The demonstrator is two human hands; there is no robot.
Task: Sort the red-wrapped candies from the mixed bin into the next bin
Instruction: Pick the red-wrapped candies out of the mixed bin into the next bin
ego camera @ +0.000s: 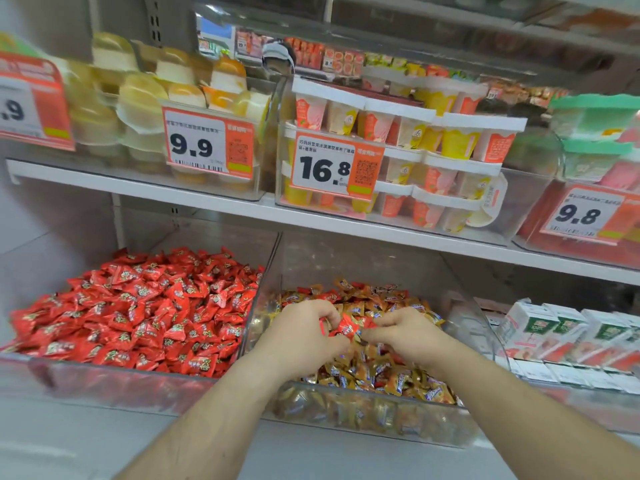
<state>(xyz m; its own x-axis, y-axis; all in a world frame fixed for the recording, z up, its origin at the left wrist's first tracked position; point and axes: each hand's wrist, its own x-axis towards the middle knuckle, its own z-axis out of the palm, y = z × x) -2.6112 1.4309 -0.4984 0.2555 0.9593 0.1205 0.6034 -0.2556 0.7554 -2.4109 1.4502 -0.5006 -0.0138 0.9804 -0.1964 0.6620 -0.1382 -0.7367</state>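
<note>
A clear mixed bin (367, 415) on the lower shelf holds mostly gold and orange wrapped candies (388, 374) with a few red ones among them. Both my hands are inside it. My left hand (304, 336) curls its fingers round several red-wrapped candies (344, 329). My right hand (403, 332) has its fingers bent onto the same red cluster from the right; whether it pinches a candy is hidden. To the left, the clear neighbouring bin (114, 381) is heaped with red-wrapped candies (145, 306).
A clear divider wall (265, 289) separates the two bins. White cartons (568, 334) are stacked at the right. The shelf above carries jelly cups (429, 168) and puddings (145, 109) behind price tags (337, 166). A grey ledge (86, 441) runs in front.
</note>
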